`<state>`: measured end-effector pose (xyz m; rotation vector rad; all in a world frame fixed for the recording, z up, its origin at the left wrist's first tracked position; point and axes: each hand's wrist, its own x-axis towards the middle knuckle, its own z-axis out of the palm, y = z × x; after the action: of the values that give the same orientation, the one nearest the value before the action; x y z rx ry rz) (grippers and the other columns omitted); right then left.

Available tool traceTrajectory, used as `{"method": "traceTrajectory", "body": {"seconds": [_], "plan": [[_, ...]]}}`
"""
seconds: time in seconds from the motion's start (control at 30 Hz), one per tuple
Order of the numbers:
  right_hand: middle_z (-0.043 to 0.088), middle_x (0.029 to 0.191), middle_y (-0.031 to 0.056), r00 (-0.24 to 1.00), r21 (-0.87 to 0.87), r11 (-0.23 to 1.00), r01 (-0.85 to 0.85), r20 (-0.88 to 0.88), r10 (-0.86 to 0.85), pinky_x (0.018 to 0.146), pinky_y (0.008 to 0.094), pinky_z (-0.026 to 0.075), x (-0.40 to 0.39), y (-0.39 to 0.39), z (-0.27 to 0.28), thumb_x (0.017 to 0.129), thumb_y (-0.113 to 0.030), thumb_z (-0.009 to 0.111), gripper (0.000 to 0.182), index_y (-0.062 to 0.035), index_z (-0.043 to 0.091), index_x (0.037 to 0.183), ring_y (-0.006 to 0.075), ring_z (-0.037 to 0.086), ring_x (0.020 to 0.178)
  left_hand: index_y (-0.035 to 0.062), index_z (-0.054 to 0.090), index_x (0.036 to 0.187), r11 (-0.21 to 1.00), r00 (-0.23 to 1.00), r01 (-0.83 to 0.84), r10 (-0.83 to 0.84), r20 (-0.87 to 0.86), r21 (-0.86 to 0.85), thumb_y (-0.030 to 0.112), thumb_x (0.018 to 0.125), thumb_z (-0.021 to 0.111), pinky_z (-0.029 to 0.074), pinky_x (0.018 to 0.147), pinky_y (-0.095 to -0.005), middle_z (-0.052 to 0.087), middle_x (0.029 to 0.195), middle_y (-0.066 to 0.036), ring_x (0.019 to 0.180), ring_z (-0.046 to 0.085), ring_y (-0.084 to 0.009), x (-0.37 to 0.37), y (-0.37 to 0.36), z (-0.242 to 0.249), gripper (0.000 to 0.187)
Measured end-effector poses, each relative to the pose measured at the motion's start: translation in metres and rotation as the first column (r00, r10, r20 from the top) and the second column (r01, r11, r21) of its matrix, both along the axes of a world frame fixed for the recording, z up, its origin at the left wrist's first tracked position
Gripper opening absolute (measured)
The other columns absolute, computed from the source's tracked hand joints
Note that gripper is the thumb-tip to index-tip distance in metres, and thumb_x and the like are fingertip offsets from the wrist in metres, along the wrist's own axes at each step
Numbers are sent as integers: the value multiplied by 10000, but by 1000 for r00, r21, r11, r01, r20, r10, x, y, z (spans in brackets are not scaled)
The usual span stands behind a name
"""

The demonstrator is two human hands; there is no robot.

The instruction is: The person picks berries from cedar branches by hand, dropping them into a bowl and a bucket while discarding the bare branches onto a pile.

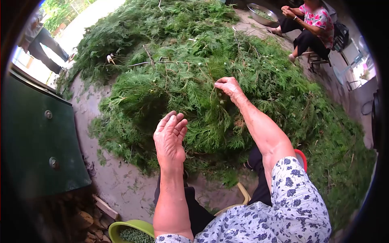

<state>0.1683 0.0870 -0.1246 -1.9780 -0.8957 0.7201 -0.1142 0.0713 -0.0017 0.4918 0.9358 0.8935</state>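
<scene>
A big heap of cut evergreen branches [182, 91] with flat, feathery green sprays, like cypress or arborvitae, fills the floor before me. My right hand [229, 87] is closed in a pinch at the top of a leafy evergreen branch [214, 109], which hangs down below the fingertips. Small pale green cones [221, 102] show beside this branch. Lower and to the left, my left hand [171, 135] is raised in front of the heap with its fingers loosely curved and a little apart. I see nothing held in it, though part of its palm is hidden.
A lime-green basin [139, 223] with small green pieces stands at lower left, near stacked firewood [87, 222]. A dark green panel [36, 133] is at left. Another person [316, 24] sits at upper right beside a metal bowl [253, 9]. Someone's legs [46, 48] show upper left.
</scene>
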Motion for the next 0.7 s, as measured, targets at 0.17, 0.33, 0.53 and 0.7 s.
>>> {"method": "traceTrajectory", "body": {"seconds": [0.17, 0.33, 0.53, 0.7], "plan": [[636, 729, 31, 993, 31, 1000, 3, -118, 1, 470, 241, 466, -29, -39, 66, 743, -200, 679, 197, -54, 671, 876, 112, 584, 633, 26, 555, 1077, 989, 992, 62, -46, -118, 138, 106, 854, 584, 471, 724, -254, 630, 937, -60, 813, 594, -120, 10, -6, -6, 238], [592, 673, -14, 935, 25, 985, -170, -313, 169, 462, 219, 440, -77, -74, 130, 797, -145, 634, 137, -27, 641, 866, 46, 517, 551, 11, 560, 1112, 639, 882, 376, -26, -470, 670, 88, 804, 633, 426, 717, -228, 613, 944, -22, 816, 535, -83, 26, -14, -5, 326], [612, 848, 33, 927, 227, 935, -271, -199, 317, 529, 219, 479, -95, -93, 142, 810, -118, 624, 197, -4, 622, 970, 76, 567, 615, 18, 597, 1031, 847, 909, 405, -332, -252, 344, 85, 793, 649, 459, 699, -263, 637, 880, -21, 768, 572, -111, 36, -36, 2, 252], [619, 925, 117, 821, 562, 814, -147, 528, -216, 714, 324, 473, -86, -105, 162, 779, -137, 659, 180, -33, 628, 923, 225, 593, 846, 32, 594, 960, 965, 991, 130, -126, -33, 227, 57, 771, 673, 529, 613, -306, 632, 851, -54, 715, 617, -167, 34, -25, -12, 207]]}}
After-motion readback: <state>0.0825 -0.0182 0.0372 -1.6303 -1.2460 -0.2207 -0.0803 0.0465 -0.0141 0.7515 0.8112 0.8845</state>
